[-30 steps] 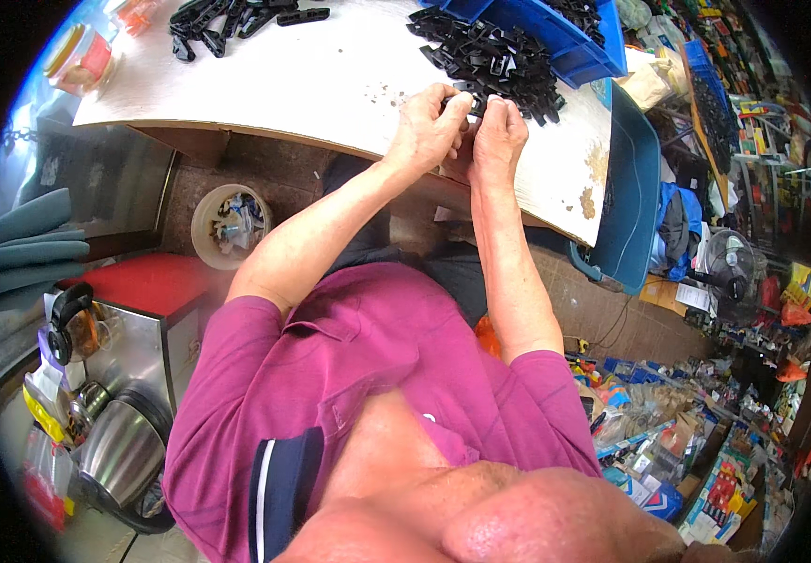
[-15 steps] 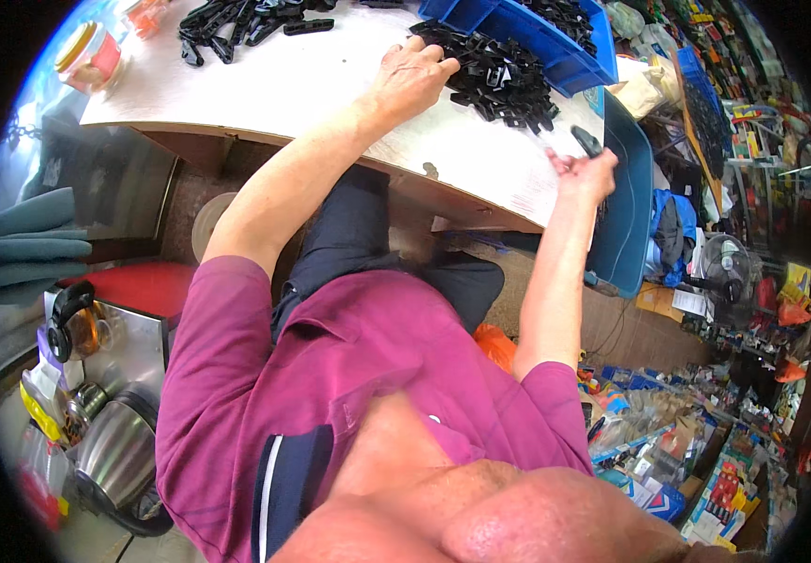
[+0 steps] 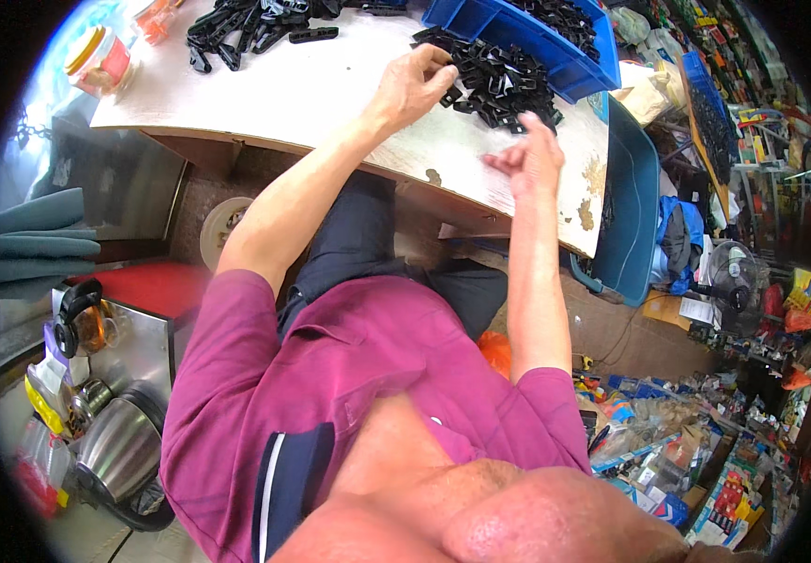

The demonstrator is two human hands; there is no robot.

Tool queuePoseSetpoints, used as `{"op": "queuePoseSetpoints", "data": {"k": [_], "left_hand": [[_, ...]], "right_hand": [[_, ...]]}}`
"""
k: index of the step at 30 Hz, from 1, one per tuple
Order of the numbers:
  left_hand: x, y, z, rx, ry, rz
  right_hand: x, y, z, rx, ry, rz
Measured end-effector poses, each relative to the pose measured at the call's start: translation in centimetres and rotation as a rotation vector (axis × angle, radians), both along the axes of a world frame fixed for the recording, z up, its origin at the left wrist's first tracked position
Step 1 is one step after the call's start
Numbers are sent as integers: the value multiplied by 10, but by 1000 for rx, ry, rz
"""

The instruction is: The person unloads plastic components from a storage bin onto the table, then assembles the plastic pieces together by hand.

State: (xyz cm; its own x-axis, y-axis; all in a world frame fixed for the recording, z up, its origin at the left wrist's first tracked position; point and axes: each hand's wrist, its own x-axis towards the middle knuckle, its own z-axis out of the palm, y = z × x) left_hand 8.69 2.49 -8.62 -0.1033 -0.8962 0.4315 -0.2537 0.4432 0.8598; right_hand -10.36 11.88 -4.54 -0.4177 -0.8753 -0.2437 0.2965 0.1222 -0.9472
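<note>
My left hand (image 3: 412, 89) is at the near left edge of a pile of small black plastic parts (image 3: 504, 83) on the white table (image 3: 265, 98). Its fingers are curled and pressed together; whatever they hold is hidden. Over the table's front right part hovers my right hand (image 3: 532, 159), slightly blurred, fingers apart and nothing visible in them. Longer black clip-like pieces (image 3: 255, 33) lie heaped at the far left. A teal bin (image 3: 630, 206) stands off the table's right edge.
A blue tray (image 3: 579, 80) of black parts sits behind the pile. A jar (image 3: 98, 61) with a yellow lid stands at the table's left end. A steel kettle (image 3: 124, 441) is at lower left, a fan (image 3: 734, 272) at right. Packed goods crowd the right side.
My right hand has moved left from beside the teal bin to the table near the pile; the dark clip-like piece it held is gone from it. My left hand stays by the pile.
</note>
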Motion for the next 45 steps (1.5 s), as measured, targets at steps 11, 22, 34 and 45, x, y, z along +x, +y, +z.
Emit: {"op": "queuePoseSetpoints", "data": {"k": [11, 22, 34, 45], "left_hand": [[-5, 30, 11, 331, 80, -501], [-10, 37, 13, 14, -82, -318], [-9, 28, 10, 525, 274, -499], [-8, 22, 28, 557, 131, -445]], "right_hand": [[41, -12, -27, -103, 192, 96], [42, -13, -25, -53, 260, 125], [57, -10, -23, -71, 314, 100], [49, -18, -34, -66, 381, 66]]}}
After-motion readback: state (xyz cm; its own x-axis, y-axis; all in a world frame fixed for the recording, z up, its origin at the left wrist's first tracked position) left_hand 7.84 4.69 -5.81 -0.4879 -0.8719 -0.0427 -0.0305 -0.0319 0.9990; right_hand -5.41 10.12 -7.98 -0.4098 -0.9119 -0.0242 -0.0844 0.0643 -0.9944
